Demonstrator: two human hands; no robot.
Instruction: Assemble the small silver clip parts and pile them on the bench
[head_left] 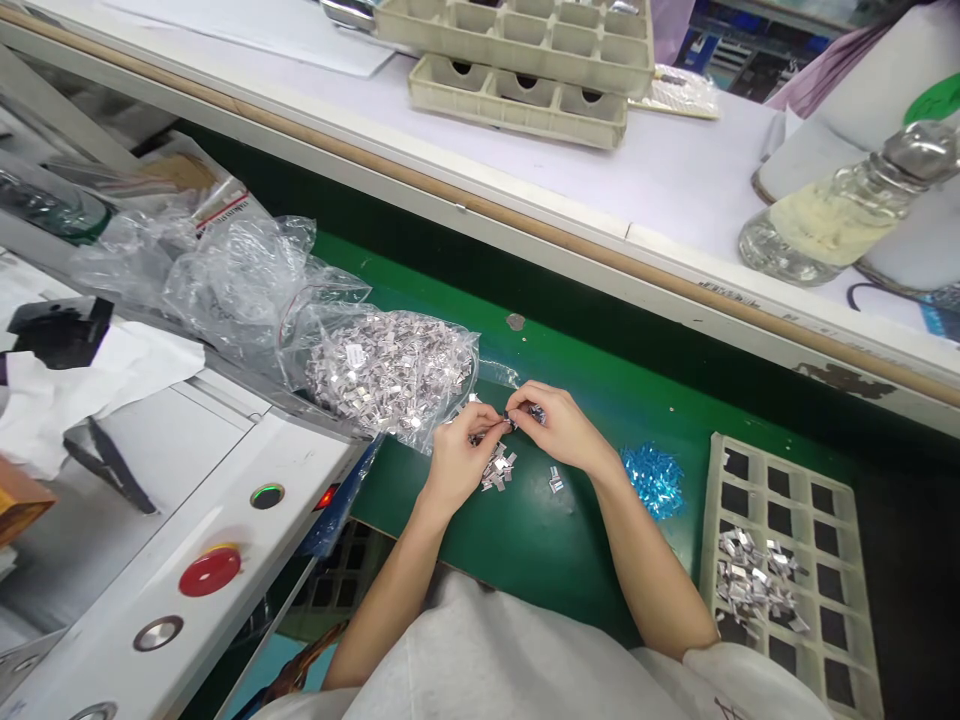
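So the green worktop took up the middle of the view, with a fat clear bag of metal pieces lying on it off to the left and a many-pocket tray at the far right, with a jumble of silver pieces spread over several of its nearer pockets. Between those two were the hands, and neither was anywhere near open: the left hand had thumb and fingers drawn together in a pinch, and the right hand was pinched the same way, tips meeting the other's. A heap of bright blue parts sat just beside the right forearm, and a smaller scatter of loose metal pieces lay right by the left hand. The littlest bit was the small piece both hands seemed to have hold of, over the worktop near the bag's end; too tiny to tell exactly what it was. My read: the step in hand was fine two-handed fingertip work on that one part, and the next move called for steady pinches and good alignment, not force.
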